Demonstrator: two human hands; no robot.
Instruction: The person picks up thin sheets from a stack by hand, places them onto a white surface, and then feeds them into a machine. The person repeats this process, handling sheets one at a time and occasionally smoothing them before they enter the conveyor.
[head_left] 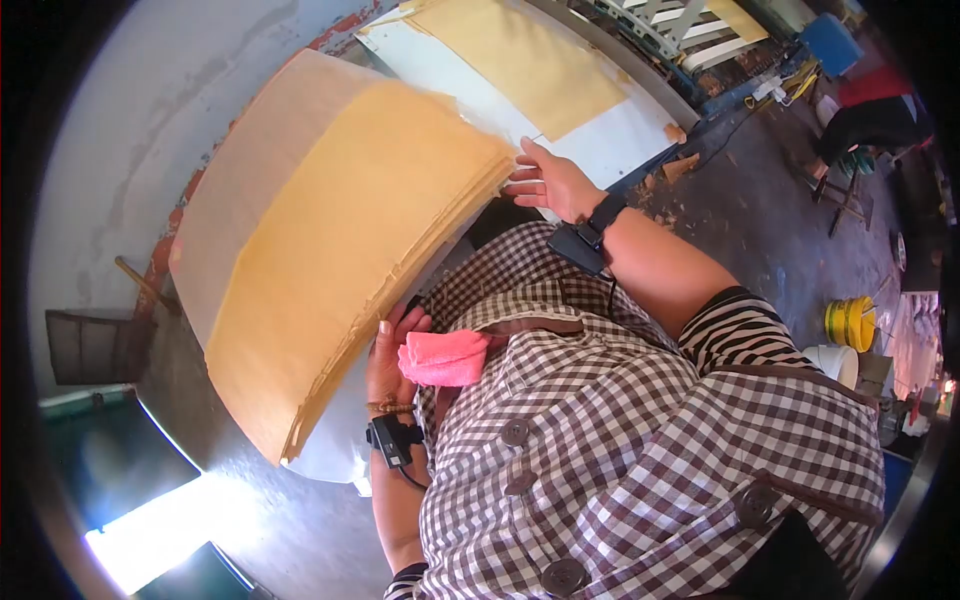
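Observation:
A thick stack of yellow-brown sheets (330, 220), with a paler section at its far side, fills the left centre. My right hand (555, 182) is at the stack's upper right corner, fingers spread against the edge and thumb raised. My left hand (395, 355) rests at the near edge, lower down, with its fingers apart beside the sheets. Neither hand is closed round anything visible. A folded pink cloth (445, 358) lies against the checked apron (600, 420), next to my left hand.
Behind the stack, a white board (480, 80) carries another yellow sheet (540, 60). A dustpan-like object (95, 345) stands by the wall at left. Scraps (680, 168) lie on the floor. A stool (845, 195) and a yellow bucket (850, 323) are at right.

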